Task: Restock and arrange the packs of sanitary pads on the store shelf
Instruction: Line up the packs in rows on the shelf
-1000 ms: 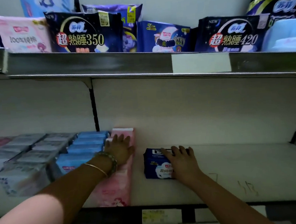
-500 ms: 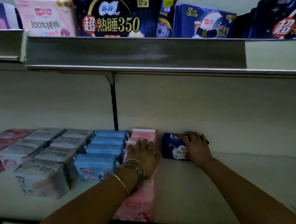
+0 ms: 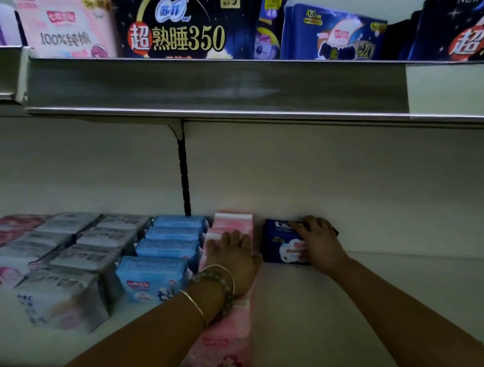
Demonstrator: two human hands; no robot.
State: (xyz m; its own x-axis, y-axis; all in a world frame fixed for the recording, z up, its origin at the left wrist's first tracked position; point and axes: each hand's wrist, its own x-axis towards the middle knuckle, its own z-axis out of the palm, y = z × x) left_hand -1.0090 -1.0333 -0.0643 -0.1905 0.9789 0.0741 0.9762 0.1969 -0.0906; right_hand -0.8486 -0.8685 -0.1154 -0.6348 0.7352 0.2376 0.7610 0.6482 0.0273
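Dark blue, the pack (image 3: 282,246) sits far back on the lower shelf (image 3: 358,304), against the back wall (image 3: 350,190) and just right of the pink row (image 3: 231,336). The right hand (image 3: 318,245) holds it, fingers curled over its top and right side. The left hand (image 3: 234,258) lies flat on the pink row, fingers straight, seemingly steadying it. The step looks like seating this pack to start a new row. Next it likely needs a nudge flush with the pink row, squared to the wall, then more packs added toward the near edge.
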